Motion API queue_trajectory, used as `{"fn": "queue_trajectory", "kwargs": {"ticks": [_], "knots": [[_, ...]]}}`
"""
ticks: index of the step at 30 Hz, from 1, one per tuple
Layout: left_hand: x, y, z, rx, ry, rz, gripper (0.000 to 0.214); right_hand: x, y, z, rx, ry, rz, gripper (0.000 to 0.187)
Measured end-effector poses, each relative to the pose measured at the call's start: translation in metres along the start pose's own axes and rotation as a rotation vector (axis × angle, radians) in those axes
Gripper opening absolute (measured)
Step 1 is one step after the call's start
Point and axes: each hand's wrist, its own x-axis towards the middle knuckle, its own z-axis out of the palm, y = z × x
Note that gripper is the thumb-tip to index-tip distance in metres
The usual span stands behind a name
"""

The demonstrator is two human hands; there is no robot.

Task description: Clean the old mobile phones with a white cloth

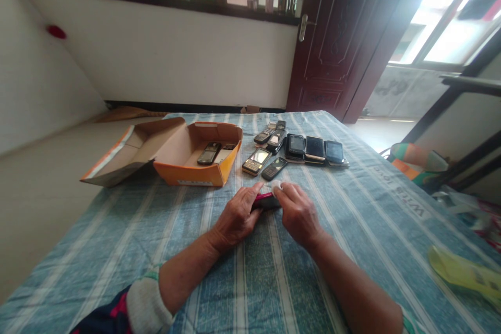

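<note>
item under inspection: a flat, dark, phone-like object with a bright pinkish-red edge point(266, 200), located between the two hands at mid-view, above a blue cloth with pale stripes point(219, 282). whether its underside touches the cloth cannot be told.

left hand point(237, 214): the fingers are closed on the object's left end, one digit along its upper side and another beneath, so that the end sits inside the grip. the pinkish-red edge emerges from between these digits and runs toward the right hand.

right hand point(299, 212): the fingers are bent and drawn together, pinching a small wad of white, soft-looking material point(276, 187) at the object's right end. the hand covers part of that end; the exact contact beneath it cannot be told.

pose: both forearms enter from the lower corners and converge inward, wrists apart, backs of the hands partly facing the camera. a thick light-grey cuff point(147, 301) is pushed back on the left forearm.

surroundings: just beyond the fingers lies a small black keypad phone point(274, 168), beside a gold-trimmed dark keypad phone point(256, 161). a row of dark phones point(315, 150) lies farther right. an open orange cardboard box point(191, 174), with phones inside, stands beyond the left hand.
</note>
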Motion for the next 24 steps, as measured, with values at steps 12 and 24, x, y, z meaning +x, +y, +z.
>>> {"fn": "queue_trajectory", "kwargs": {"ticks": [12,24], "knots": [[0.001,0.001,0.000,-0.132,0.034,-0.190,0.068,0.011,-0.029,0.007,0.000,-0.077,-0.143,0.027],[0.001,0.003,-0.001,-0.156,0.020,-0.182,0.073,0.008,-0.021,-0.002,-0.090,-0.055,-0.030,0.027]]}}
